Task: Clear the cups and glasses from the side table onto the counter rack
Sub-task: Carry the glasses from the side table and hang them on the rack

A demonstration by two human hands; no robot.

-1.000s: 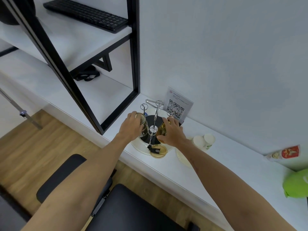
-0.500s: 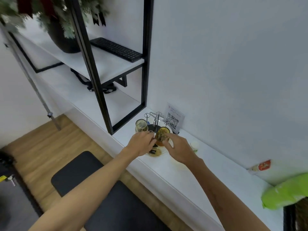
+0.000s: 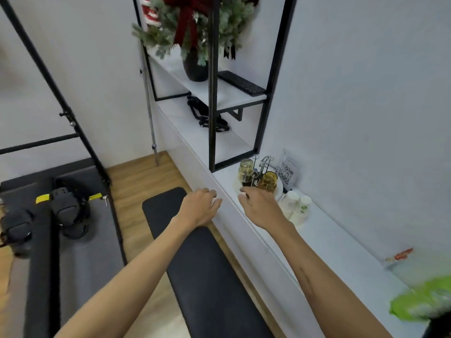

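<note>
From the head view, a clear glass point(image 3: 246, 170) and an amber glass point(image 3: 268, 181) sit inverted on the wire rack point(image 3: 264, 164) on the white tabletop point(image 3: 341, 242). The left hand point(image 3: 199, 208) and right hand point(image 3: 261, 207) hover just short of the rack, each grip loosely apart and holding nothing.

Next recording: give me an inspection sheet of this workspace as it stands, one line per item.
Surface: white counter along the wall, under a black-framed shelf.
Job's things: clear glass and amber glass sit upside down on the wire rack.
Clutter: QR-code card, white paper cups, green bag, keyboard, potted greenery.
Grip: left hand and right hand hold nothing, fingers loosely bent, short of the rack.
Cables: black tangle on the lower shelf; too blurred to tell straps from cable.
Surroundings: black bench, wooden floor.
</note>
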